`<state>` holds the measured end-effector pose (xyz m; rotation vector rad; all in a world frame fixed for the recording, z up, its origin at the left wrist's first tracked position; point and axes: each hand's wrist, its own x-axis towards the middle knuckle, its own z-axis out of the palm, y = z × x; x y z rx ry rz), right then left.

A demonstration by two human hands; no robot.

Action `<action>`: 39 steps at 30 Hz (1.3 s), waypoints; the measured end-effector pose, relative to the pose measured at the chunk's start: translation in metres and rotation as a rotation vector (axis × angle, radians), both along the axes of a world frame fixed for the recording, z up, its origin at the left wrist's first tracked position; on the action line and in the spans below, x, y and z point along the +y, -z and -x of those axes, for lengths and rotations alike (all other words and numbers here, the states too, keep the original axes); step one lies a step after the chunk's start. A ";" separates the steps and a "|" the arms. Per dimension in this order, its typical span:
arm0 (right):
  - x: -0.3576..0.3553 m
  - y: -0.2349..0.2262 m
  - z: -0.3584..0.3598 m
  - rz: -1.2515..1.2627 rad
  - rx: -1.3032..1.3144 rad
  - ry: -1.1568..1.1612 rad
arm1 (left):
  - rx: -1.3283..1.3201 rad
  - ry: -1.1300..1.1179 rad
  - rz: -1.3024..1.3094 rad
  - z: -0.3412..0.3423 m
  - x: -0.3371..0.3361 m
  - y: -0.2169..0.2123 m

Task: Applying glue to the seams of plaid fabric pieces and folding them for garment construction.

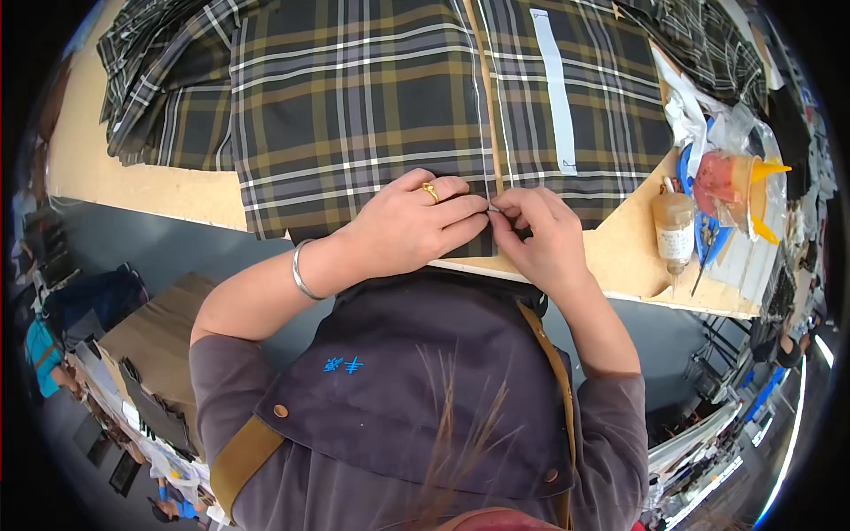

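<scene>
Dark plaid fabric (297, 106) with olive, grey and white stripes lies over the table, its lower edge near my body. A narrow tan strip (489, 97) runs between two panels of it. My left hand (412, 221), wearing a ring and a silver bangle, rests on the fabric with fingers closed at the lower end of that strip. Its thumb is hidden. My right hand (540, 232) pinches the fabric edge there, fingertips touching those of my left hand. On the right panel lies a long pale blue strip (556, 97).
The wooden table (150, 190) shows its bare edge on the left. Right of the fabric stand a clear bottle with a pale label (676, 232), a red container with yellow nozzles (722, 184) and a blue tray (707, 243). More plaid cloth (173, 106) is bunched at far left.
</scene>
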<state>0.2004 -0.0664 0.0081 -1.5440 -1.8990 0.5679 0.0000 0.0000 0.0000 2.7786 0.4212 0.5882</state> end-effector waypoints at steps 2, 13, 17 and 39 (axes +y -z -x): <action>0.000 0.000 0.000 -0.004 -0.016 0.025 | -0.037 -0.028 -0.028 -0.002 0.000 0.001; 0.006 -0.002 0.014 -0.044 -0.258 0.133 | 0.000 -0.002 0.007 0.000 -0.001 0.003; 0.003 0.000 0.015 0.131 0.113 0.281 | -0.011 -0.034 0.043 0.000 -0.002 0.004; -0.004 0.006 0.010 0.198 0.170 0.281 | -0.006 -0.075 -0.026 -0.002 -0.003 0.005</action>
